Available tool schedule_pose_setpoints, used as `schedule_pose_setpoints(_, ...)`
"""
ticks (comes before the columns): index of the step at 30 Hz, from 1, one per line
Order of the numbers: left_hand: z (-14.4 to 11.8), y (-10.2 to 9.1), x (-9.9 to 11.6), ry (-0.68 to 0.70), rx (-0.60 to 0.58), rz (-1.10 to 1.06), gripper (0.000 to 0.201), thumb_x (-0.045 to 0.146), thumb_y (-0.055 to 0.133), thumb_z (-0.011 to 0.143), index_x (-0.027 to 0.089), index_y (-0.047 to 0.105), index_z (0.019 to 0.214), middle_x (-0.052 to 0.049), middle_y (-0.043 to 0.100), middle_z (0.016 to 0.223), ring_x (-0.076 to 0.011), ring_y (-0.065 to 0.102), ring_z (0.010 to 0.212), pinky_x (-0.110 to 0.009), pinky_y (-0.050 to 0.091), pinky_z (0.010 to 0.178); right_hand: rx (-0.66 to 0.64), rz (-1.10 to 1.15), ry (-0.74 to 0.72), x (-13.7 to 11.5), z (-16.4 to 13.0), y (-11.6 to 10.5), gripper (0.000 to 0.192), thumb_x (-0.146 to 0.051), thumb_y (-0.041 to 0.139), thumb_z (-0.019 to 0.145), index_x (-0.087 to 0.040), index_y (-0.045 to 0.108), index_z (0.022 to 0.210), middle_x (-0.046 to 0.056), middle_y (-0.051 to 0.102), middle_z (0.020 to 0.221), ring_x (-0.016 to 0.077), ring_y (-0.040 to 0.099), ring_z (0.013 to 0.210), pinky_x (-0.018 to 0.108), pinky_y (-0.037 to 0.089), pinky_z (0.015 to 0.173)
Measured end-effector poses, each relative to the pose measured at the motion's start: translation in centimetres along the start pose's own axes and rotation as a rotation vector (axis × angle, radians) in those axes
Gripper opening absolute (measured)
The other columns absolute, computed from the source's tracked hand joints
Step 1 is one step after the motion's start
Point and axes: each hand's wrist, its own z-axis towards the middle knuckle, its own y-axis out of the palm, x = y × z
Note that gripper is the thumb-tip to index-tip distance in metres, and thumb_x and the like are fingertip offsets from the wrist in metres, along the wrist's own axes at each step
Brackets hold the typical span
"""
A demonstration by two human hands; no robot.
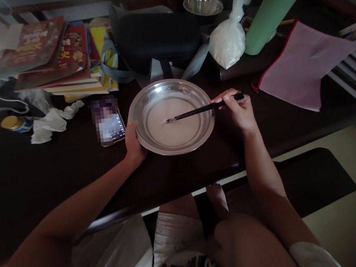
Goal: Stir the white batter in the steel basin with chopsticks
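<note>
A wide metal bowl [206, 128] stands near the front edge of the dark table, with a pale, milky liquid [177, 131] in it. My left hand [133, 143] grips the bowl's left rim, thumb over the edge and the other fingers hidden beneath. Closed around black chopsticks [195, 111], my right hand [238, 107] is just beyond the bowl's right rim. The chopsticks slant down to the left, and their tips are in the liquid near the bowl's middle. A phone [111, 126] with a lit screen lies left of my left hand.
Behind the bowl sits a black case [158, 37] with grey straps. Stacked books [56, 57], crumpled tissue [50, 124] and a yellow-lidded jar [16, 124] are at left. A tied bag of white powder [228, 44], a green roll [275, 11], a pink pouch [302, 66] and a small metal bowl [203, 5] are at right.
</note>
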Motion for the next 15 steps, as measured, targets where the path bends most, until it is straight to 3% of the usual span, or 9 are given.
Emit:
schedule_pose_setpoints(4, -0.07, 0.35, 0.03, 0.010, 0.080, -0.009, 0.031, 0.031, 0.071, 0.085, 0.025, 0.044, 0.070, -0.001, 0.072, 0.081, -0.0239, 0.075, 0.098, -0.034, 0.065, 0.092, 0.111, -0.004, 0.009, 0.03, 0.03, -0.11, 0.047, -0.070, 0.071, 0.091, -0.026, 0.075, 0.074, -0.003, 0.072, 0.067, 0.0162, 0.074, 0.069, 0.032, 0.058, 0.067)
schedule_pose_setpoints(6, -0.05, 0.37, -0.01, 0.011, 0.093, 0.000, 0.029, 0.031, 0.069, 0.086, 0.025, 0.045, 0.071, -0.002, 0.071, 0.079, -0.0255, 0.075, 0.102, -0.034, 0.065, 0.092, 0.078, -0.005, 0.019, -0.01, -0.01, -0.09, 0.048, -0.070, 0.070, 0.091, -0.026, 0.074, 0.072, -0.003, 0.071, 0.066, 0.0168, 0.075, 0.069, 0.033, 0.060, 0.070)
schedule_pose_setpoints(9, 0.01, 0.24, -0.09, 0.003, 0.066, 0.030, 0.025, 0.037, 0.071, 0.085, 0.026, 0.051, 0.073, -0.003, 0.072, 0.080, -0.0290, 0.074, 0.109, -0.037, 0.065, 0.094, 0.005, -0.028, 0.007, 0.00, -0.01, -0.03, 0.048, -0.072, 0.073, 0.089, -0.027, 0.074, 0.071, -0.001, 0.074, 0.070, 0.0178, 0.076, 0.073, 0.034, 0.060, 0.070)
schedule_pose_setpoints(15, 0.13, -0.08, -0.19, 0.018, -0.019, -0.007, 0.023, 0.041, 0.071, 0.079, 0.025, 0.055, 0.076, -0.004, 0.075, 0.092, -0.0276, 0.075, 0.108, -0.038, 0.063, 0.100, 0.111, -0.017, 0.010, 0.33, 0.05, -0.29, 0.048, -0.072, 0.069, 0.092, -0.028, 0.072, 0.072, -0.004, 0.069, 0.064, 0.0166, 0.075, 0.070, 0.032, 0.060, 0.068)
